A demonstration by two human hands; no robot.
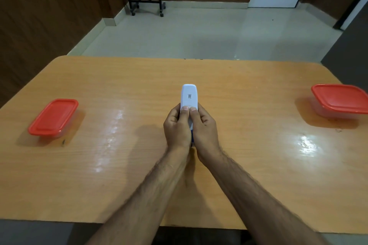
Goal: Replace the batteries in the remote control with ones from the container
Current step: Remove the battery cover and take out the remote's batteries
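Remote held back-up over the table (139, 175), both containers lidded.

Container (53, 117) far left of remote, second container (341, 101) far right. Remote control (189, 97): probably light, rigid, smooth plastic; left hand (176, 125) and right hand (205, 127) clench its lower half, thumbs on the back. Small code label, unreadable.

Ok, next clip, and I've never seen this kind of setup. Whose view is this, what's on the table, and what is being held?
There is no robot here. The single picture comes from a camera worn on a person's head, looking forward and down at their bare arms. The left hand and right hand together grip a white remote control, back side up, thumbs pressed side by side on it. On the wooden table sit two clear containers with red lids, both closed: one at the left and one at the right. Their contents cannot be made out.
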